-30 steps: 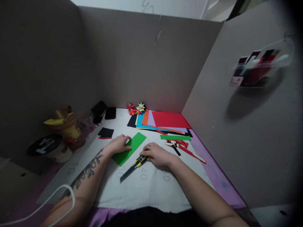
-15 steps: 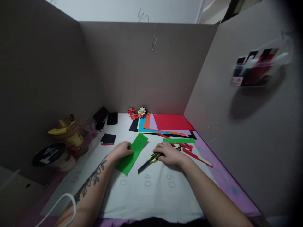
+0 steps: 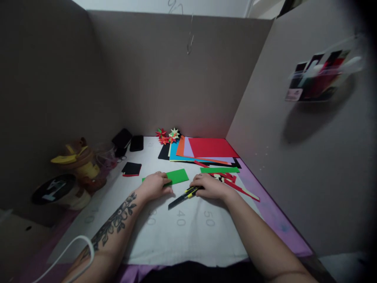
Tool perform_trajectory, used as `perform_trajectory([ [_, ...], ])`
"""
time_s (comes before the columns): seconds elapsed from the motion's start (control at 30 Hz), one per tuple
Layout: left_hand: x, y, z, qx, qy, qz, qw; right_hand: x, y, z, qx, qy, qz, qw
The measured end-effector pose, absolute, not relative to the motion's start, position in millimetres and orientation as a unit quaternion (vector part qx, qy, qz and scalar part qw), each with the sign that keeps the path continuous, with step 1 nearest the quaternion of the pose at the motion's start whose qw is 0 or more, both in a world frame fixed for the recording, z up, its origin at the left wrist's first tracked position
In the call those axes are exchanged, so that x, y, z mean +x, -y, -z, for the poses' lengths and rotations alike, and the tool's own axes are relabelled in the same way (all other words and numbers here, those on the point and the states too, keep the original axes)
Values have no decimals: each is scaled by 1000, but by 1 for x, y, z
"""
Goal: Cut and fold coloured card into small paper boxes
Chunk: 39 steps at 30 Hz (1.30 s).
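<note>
My left hand (image 3: 156,184) lies over the left part of a green paper rectangle (image 3: 178,176), fingers bent onto it and thumb just below its near edge. The paper rests flat on the white marked cloth (image 3: 188,243). My right hand (image 3: 212,186) is closed around a black and yellow utility knife (image 3: 184,196), low over the cloth, its dark blade end pointing left and toward me. Just beyond that hand is a narrow green strip (image 3: 220,170), with red and cream paper scraps (image 3: 243,191) beside it, partly hidden by the hand.
Coloured sheets (image 3: 212,147) are stacked at the back, near folded paper stars (image 3: 167,135). Dark paper squares (image 3: 132,169) lie left. Pots (image 3: 79,161) and a lidded tub (image 3: 59,190) line the left wall. A clear pouch (image 3: 318,78) hangs on the right wall.
The green paper has turned from a steep slant to nearly crosswise, and my left hand now reaches over it. My right hand keeps the knife in nearly the same place. The view has tilted slightly down.
</note>
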<state>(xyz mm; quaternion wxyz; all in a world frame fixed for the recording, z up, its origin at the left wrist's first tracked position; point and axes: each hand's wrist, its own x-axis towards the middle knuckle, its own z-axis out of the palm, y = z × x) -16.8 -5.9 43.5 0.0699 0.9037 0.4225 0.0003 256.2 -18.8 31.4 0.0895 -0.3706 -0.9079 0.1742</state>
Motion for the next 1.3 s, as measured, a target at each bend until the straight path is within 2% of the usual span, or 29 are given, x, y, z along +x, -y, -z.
perform_trajectory([
  [0.13, -23, 0, -33, 885, -459, -63, 43, 267, 16, -37, -382, 899, -192, 95],
  [0.3, -31, -8, -18, 877, -468, -39, 97, 308, 6, -42, -480, 853, -153, 134],
  [0.47, -30, -10, -14, 890, -443, -62, 86, 334, 1, -37, -570, 807, -111, 110],
  [0.7, -28, -10, -11, 901, -425, -68, 62, 337, -2, -36, -600, 792, -93, 71],
  [1.3, -29, -11, -7, 899, -426, -36, 95, 323, -1, -31, -560, 817, -106, 89],
])
